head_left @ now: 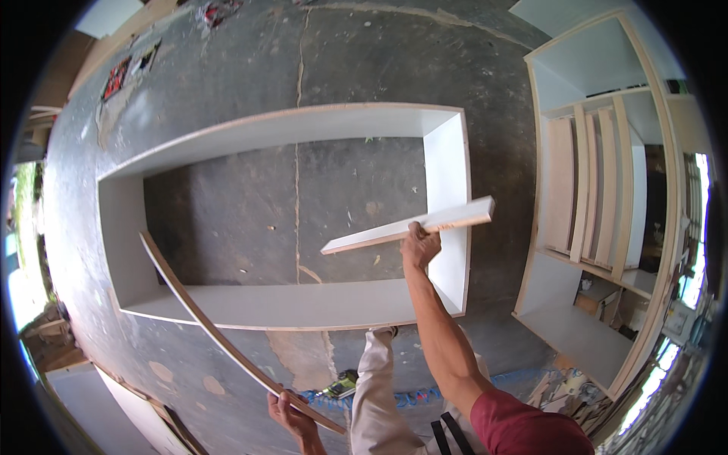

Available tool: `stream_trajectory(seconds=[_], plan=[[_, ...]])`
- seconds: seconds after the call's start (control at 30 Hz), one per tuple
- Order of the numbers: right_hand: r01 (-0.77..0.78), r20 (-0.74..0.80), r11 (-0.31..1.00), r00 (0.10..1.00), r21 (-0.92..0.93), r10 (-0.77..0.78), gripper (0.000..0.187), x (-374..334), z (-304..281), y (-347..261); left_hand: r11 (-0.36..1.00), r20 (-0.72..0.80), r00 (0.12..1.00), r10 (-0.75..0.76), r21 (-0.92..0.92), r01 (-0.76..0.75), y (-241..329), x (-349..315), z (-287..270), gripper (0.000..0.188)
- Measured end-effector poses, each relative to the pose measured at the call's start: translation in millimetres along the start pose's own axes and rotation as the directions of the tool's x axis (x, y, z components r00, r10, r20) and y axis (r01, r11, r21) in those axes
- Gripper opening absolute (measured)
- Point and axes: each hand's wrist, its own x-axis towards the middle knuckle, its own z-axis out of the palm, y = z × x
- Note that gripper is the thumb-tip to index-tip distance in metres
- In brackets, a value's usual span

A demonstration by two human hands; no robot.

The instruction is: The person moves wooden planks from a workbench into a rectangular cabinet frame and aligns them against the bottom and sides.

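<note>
Nearest us, our maroon right sleeve (531, 425) and a leg in pale trousers (373, 387) enter at the floor's near edge. Our left hand (288, 414) is low beside that leg, fingers and thumb wrapped round a long strip (205, 321) close to its near end. The strip slants away to the left across the near side of a white frame (280, 305), its far end showing against the left end panel; we cannot tell whether they touch. A green power tool (345, 384) lies on the floor (227, 83) between our left hand and leg, with a coiled blue hose (428, 395) beside it.

Farther out, our right arm reaches nearly straight forward, and the right hand (421, 246) grasps a short white board (459, 212) from its near edge, knuckles up. This board crosses over the frame's right end panel, its right end higher in view. Its bare wood edge carries a small dark marking, too small for us to read.

A cabinet (584, 64) with pale wooden slats (584, 182) stands along the floor's right edge. Toward the far left corner lies a red item (115, 80).
</note>
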Motion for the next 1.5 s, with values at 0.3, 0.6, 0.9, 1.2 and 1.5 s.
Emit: stream_trajectory(seconds=[0.3,0.6,0.9,1.2,1.5], plan=[[-0.036,0.272,0.743,0.918,-0.668,0.289,0.047,7.7,128.9,-26.6,0.998,-0.116,0.993,0.031,-0.044,-0.036,-15.2,17.3,-10.3,0.055],[0.258,0.507,0.656,0.833,-0.709,0.221,0.034,34.6,231.6,37.6,0.993,-0.226,0.974,-0.008,-0.119,-0.020,-42.8,20.0,-37.7,0.050],[0.642,0.610,0.336,0.764,-0.689,-0.211,0.045,27.5,294.6,107.2,0.992,-0.358,0.927,-0.114,0.005,0.124,-56.6,27.0,-30.4,0.052],[0.830,0.774,0.365,0.539,-0.422,-0.332,0.090,32.2,287.8,129.0,0.998,-0.319,0.946,-0.062,-0.011,0.062,-78.2,13.9,-42.8,0.056],[0.593,0.679,0.588,0.727,-0.550,-0.099,0.112,-45.8,224.5,200.5,0.977,-0.261,0.956,-0.131,-0.195,0.081,-85.3,10.4,-17.6,0.055]])
